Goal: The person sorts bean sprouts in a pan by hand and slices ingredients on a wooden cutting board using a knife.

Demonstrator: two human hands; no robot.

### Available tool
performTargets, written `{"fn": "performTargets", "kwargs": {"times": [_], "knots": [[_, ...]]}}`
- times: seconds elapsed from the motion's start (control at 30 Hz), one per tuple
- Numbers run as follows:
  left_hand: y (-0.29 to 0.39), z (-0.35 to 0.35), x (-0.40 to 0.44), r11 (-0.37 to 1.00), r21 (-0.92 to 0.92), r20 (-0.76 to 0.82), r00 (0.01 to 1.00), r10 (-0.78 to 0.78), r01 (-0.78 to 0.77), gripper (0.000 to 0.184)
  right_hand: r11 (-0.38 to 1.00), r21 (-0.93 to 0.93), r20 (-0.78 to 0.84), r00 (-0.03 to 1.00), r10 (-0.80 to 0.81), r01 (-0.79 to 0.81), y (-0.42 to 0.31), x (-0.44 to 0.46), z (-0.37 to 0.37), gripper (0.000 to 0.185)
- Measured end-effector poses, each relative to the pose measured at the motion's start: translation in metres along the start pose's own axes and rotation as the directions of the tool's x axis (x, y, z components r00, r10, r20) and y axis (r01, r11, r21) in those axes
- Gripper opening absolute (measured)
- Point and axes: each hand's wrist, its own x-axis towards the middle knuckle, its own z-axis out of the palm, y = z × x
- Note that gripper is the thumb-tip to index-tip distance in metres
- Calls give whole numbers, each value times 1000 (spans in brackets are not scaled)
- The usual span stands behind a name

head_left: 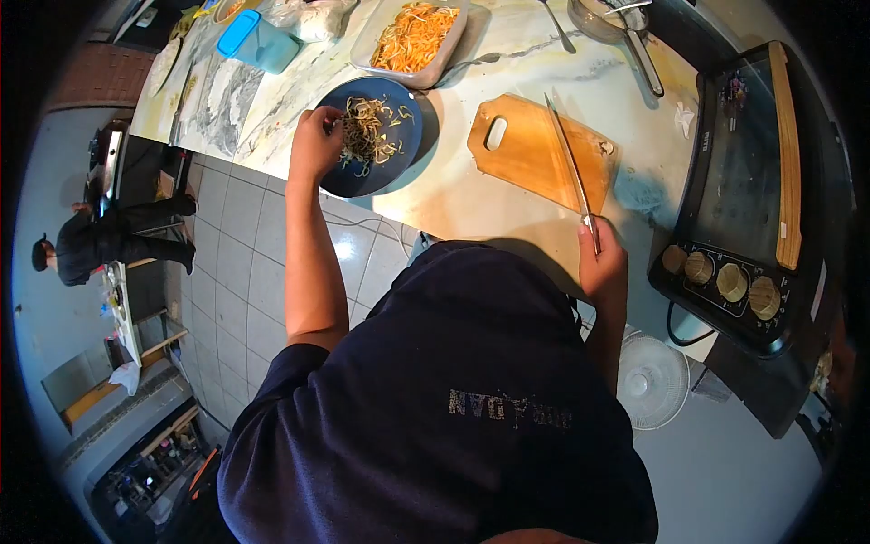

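My left hand (pixel 317 143) is at the left rim of a dark blue bowl (pixel 403 168), its fingers curled together over the contents. Thin brownish and pale shreds (pixel 365 131) lie loosely in that bowl; whether any are between my fingers is hidden. My right hand (pixel 603 261) grips the handle of a long knife (pixel 568 154). The blade points away from me and lies across the right part of a wooden cutting board (pixel 526 150). A small pale scrap (pixel 606 147) sits near the board's right edge.
Beyond the bowl stand a plastic tub (pixel 362 63) of orange and white shreds and a blue-lidded container (pixel 263 45). A saucepan (pixel 645 68) and spoon (pixel 560 27) lie at the back. A toaster oven (pixel 734 172) borders the right side. Another person (pixel 82 245) stands far left.
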Motion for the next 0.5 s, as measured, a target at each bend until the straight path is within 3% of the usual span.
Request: {"fn": "performTargets", "kwargs": {"times": [0.13, 0.23, 0.3, 0.5], "knots": [[3, 1, 2, 999, 39, 33, 999, 9, -10, 20, 1000, -4, -3, 1000, -30, 30, 1, 1, 2, 24], [1, 10, 7, 994, 17, 25, 994, 108, -109, 20, 1000, -8, 7, 1000, -24, 24, -1, 0, 1, 24], [3, 13, 9, 982, 105, 62, 986, 152, -158, 18, 1000, -12, 16, 1000, -9, 9, -1, 0, 1, 24], [2, 14, 10, 972, 160, 54, 985, 165, -172, 14, 999, -15, -18, 999, -45, 45, 5, 0, 1, 24]]}}
